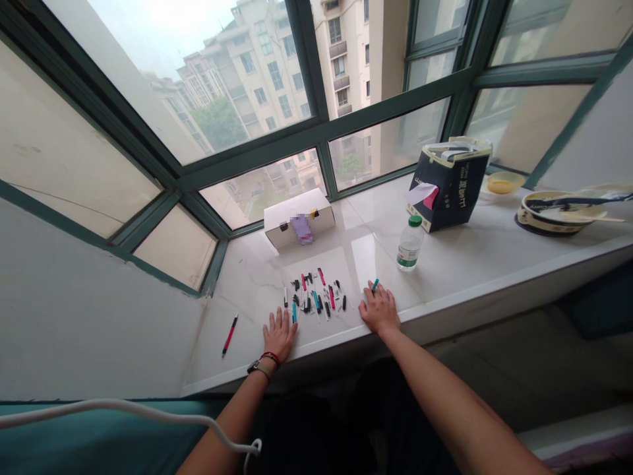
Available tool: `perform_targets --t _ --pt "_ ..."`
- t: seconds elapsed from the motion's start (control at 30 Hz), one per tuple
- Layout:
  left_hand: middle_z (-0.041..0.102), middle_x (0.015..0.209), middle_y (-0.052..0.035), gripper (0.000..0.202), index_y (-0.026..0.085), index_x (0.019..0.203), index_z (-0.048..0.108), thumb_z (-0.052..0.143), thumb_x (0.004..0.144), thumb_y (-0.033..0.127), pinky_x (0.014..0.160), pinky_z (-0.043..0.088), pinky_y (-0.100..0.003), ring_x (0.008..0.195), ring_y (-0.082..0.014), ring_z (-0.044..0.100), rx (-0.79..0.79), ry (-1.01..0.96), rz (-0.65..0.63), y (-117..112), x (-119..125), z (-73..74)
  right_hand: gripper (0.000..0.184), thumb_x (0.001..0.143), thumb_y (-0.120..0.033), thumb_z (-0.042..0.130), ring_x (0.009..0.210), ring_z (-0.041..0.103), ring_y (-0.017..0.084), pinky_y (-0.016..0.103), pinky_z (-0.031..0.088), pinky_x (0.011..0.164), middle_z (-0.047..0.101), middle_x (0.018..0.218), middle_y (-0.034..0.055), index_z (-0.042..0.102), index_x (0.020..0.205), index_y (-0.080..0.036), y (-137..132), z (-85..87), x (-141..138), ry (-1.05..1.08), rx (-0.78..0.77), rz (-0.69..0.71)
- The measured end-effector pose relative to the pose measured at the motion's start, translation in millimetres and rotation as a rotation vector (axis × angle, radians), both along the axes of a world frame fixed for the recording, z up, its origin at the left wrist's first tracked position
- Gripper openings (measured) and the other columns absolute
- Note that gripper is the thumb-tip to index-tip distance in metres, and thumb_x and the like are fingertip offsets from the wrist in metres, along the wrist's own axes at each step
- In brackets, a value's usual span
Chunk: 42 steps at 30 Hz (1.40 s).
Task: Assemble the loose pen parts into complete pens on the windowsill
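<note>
My left hand (279, 333) lies flat on the white marble window sill (445, 270), fingers stretched out, just left of a scatter of several pen parts (316, 295) in black, red and teal. My right hand (380, 309) rests on the sill to the right of the scatter, fingers partly curled, with a teal pen piece (375, 284) sticking out at its fingertips; whether it grips that piece is unclear. A whole red pen (229, 335) lies apart, to the left of my left hand.
A white box (297, 218) stands behind the pen parts by the window. A plastic water bottle (410, 243) with a green cap, a dark tissue box (452, 185), a yellow bowl (503, 183) and a round lidded tin (556, 212) sit to the right. A white cable (148, 412) crosses below left.
</note>
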<state>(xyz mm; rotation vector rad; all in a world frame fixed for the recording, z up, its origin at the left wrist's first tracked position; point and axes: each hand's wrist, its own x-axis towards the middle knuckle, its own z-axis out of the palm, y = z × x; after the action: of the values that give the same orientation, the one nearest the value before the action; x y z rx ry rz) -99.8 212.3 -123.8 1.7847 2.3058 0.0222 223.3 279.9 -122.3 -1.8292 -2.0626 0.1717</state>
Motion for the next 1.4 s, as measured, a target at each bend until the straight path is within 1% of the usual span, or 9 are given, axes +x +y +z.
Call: perform_targets --t 0.13,0.23,0.33,0.43,0.63,0.83,1.07,1.23,1.4 --pt "0.028 0.156 -0.0174 0.063 0.013 0.15 0.027 0.035 0.095 0.042 0.117 0.021 -0.049 0.146 -0.0282 0.02 0.255 -0.172 0.166 6.2 27.2 18.6 0.043 0.089 -0.03 0.043 0.141 0.026 0.029 0.047 0.013 0.113 0.039 0.151 0.0125 0.053 0.128 -0.017 0.3 0.9 -0.1 -0.001 -0.015 0.007" --pt "0.043 0.147 -0.0141 0.054 0.017 0.142 0.041 0.044 0.092 0.038 0.115 0.029 -0.042 0.14 -0.0254 0.034 0.5 -0.289 -0.094 16.6 73.6 41.2 0.043 0.089 -0.03 0.043 0.141 0.025 0.029 0.047 0.014 0.113 0.038 0.152 0.0119 0.053 0.128 -0.018 0.5 0.7 -0.1 -0.009 -0.018 0.008" --pt "0.069 0.11 -0.0087 0.033 0.023 0.12 0.062 0.046 0.093 0.035 0.096 0.047 -0.035 0.103 -0.0204 0.063 0.369 -0.493 -0.337 35.3 129.3 62.9 0.043 0.088 -0.029 0.044 0.141 0.026 0.029 0.047 0.014 0.113 0.036 0.153 0.0113 0.053 0.129 -0.018 0.3 -0.3 -0.6 -0.02 -0.017 -0.005" --pt "0.073 0.088 -0.0051 0.031 0.024 0.115 0.066 0.049 0.092 0.039 0.079 0.05 -0.03 0.078 -0.0169 0.066 0.246 -0.544 -0.352 59.6 178.3 76.0 0.045 0.088 -0.028 0.045 0.141 0.026 0.029 0.047 0.015 0.113 0.036 0.153 0.0113 0.053 0.13 -0.018 0.2 -2.1 -1.2 -0.027 -0.017 -0.008" --pt "0.073 0.091 -0.0085 0.045 0.024 0.127 0.061 0.06 0.085 0.042 0.074 0.048 -0.029 0.084 -0.0201 0.067 0.164 -0.5 -0.335 100.7 228.5 71.3 0.057 0.088 -0.024 0.045 0.143 0.023 0.029 0.046 0.013 0.114 0.037 0.152 0.0126 0.042 0.144 -0.016 1.5 -5.4 -0.2 -0.034 -0.037 0.012" --pt "0.074 0.093 -0.0105 0.027 0.023 0.093 0.075 0.054 0.088 0.04 0.075 0.047 -0.029 0.086 -0.0203 0.066 0.17 -0.484 -0.339 115.1 240.0 59.1 0.067 0.085 -0.028 0.05 0.142 0.023 0.031 0.046 0.012 0.115 0.04 0.149 0.0156 0.035 0.148 -0.011 1.5 -3.3 1.0 -0.062 -0.072 0.029" --pt "0.073 0.083 -0.0075 0.033 0.015 0.095 0.067 0.054 0.087 0.045 0.058 0.051 -0.025 0.06 -0.0128 0.065 0.318 -0.964 -0.151 108.2 193.3 79.4 0.047 0.088 -0.029 0.046 0.142 0.024 0.029 0.049 0.014 0.113 0.035 0.154 0.0062 0.052 0.135 -0.027 -0.3 2.7 0.8 -0.038 -0.046 0.019" --pt "0.073 0.092 -0.0091 0.046 0.015 0.102 0.065 0.067 0.076 0.053 0.049 0.051 -0.023 0.065 -0.016 0.069 0.357 -1.043 0.026 76.4 95.7 85.5 0.046 0.088 -0.03 0.046 0.142 0.025 0.029 0.048 0.014 0.113 0.036 0.153 0.0079 0.054 0.133 -0.024 0.2 3.5 0.2 -0.024 -0.055 0.009" --pt "0.072 0.089 -0.0093 0.05 0.013 0.101 0.064 0.073 0.069 0.051 0.055 0.055 -0.026 0.071 -0.0191 0.071 0.428 -0.939 0.345 36.1 2.0 57.6 0.046 0.087 -0.03 0.045 0.141 0.026 0.029 0.047 0.014 0.113 0.038 0.152 0.0082 0.055 0.132 -0.023 0.4 1.3 -0.4 -0.009 -0.04 -0.003"
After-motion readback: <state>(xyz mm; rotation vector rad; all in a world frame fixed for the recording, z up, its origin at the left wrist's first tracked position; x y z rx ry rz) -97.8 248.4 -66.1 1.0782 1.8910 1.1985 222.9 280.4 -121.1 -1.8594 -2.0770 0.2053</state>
